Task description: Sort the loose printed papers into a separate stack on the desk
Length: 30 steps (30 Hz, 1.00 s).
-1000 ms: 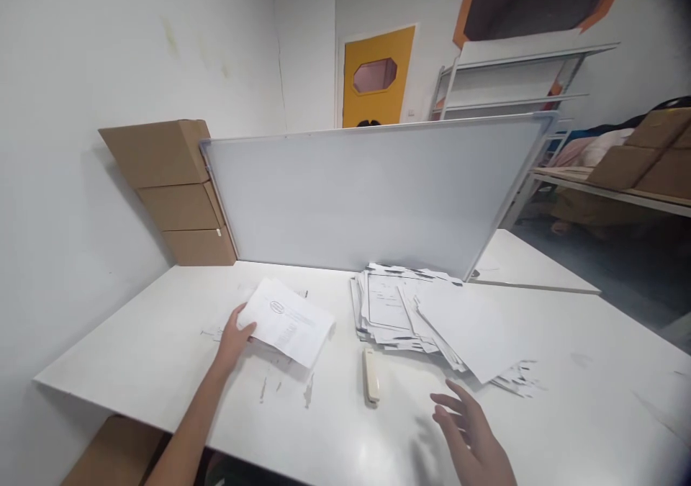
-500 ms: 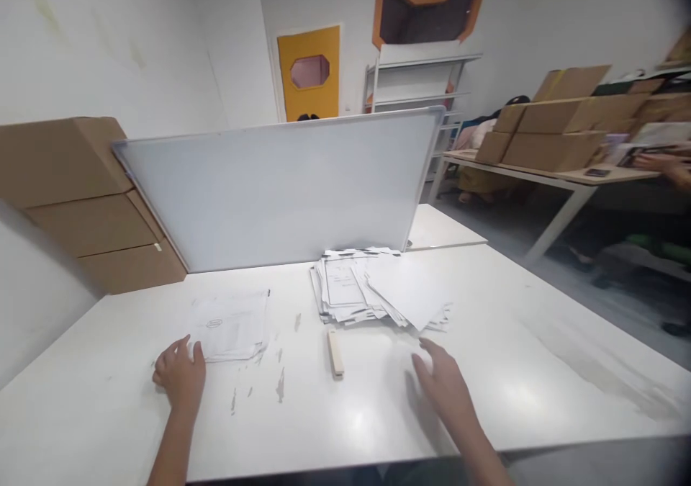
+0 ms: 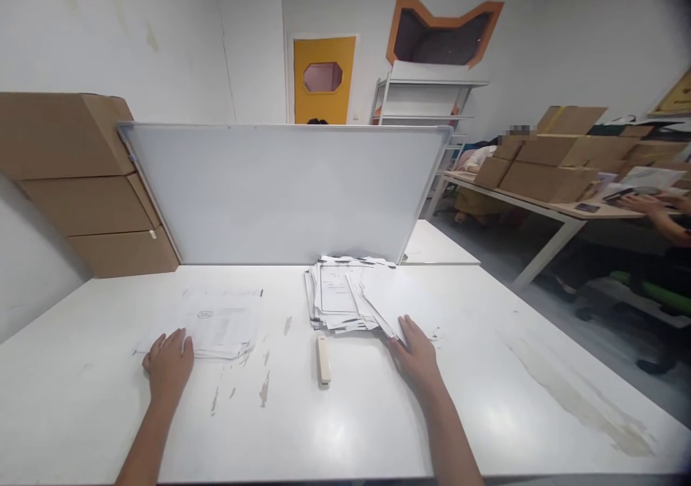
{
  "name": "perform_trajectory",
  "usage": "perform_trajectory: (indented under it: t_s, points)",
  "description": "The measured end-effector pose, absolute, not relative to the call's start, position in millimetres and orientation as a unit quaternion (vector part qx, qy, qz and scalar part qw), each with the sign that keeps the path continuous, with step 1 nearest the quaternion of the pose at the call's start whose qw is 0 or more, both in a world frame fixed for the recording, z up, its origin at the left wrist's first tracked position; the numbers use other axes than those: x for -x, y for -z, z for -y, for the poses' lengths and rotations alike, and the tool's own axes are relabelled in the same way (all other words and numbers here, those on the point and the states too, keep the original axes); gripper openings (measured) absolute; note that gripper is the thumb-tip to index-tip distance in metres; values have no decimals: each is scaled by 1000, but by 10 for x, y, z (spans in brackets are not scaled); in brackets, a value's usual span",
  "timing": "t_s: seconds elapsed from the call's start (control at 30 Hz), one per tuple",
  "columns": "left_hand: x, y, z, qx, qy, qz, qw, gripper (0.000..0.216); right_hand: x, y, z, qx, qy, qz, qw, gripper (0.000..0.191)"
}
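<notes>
My left hand lies with fingers spread on the lower left corner of a thin stack of printed papers. My right hand is at the lower right of a larger, untidy pile of papers, its thumb and fingers closed about the corner of a sheet. The sheet's far part blends into the white tabletop. Between the hands lies a cream stapler-like bar, long and narrow, touched by neither hand.
A whiteboard stands upright along the back of the white table. Stacked cardboard boxes are at its left. On the right, another table carries more boxes, and a person's hands are over its edge.
My right hand has moved forward and left, from the bare table to the paper pile's corner. My left hand has shifted slightly onto the left stack. The camera view has also shifted.
</notes>
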<state>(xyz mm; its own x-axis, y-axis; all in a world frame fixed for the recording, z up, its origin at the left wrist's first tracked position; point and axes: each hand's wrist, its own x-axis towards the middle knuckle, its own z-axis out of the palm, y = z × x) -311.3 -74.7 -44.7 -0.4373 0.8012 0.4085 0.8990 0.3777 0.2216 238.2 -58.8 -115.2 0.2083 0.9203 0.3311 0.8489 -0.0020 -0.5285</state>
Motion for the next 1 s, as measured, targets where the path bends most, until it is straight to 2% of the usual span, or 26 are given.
perform_trajectory:
  t_s: [0.27, 0.57, 0.8, 1.0]
  points:
    - [3195, 442, 703, 502, 209, 837, 61, 45, -2368, 1090, 513, 739, -34, 567, 363, 71]
    - [3166, 405, 702, 502, 198, 840, 55, 45, -2359, 1102, 502, 777, -36, 528, 339, 77]
    - [3193, 445, 698, 507, 211, 833, 60, 45, -2390, 1123, 511, 778, -58, 543, 310, 69]
    - [3237, 496, 685, 505, 213, 834, 67, 45, -2357, 1076, 535, 784, -45, 553, 278, 72]
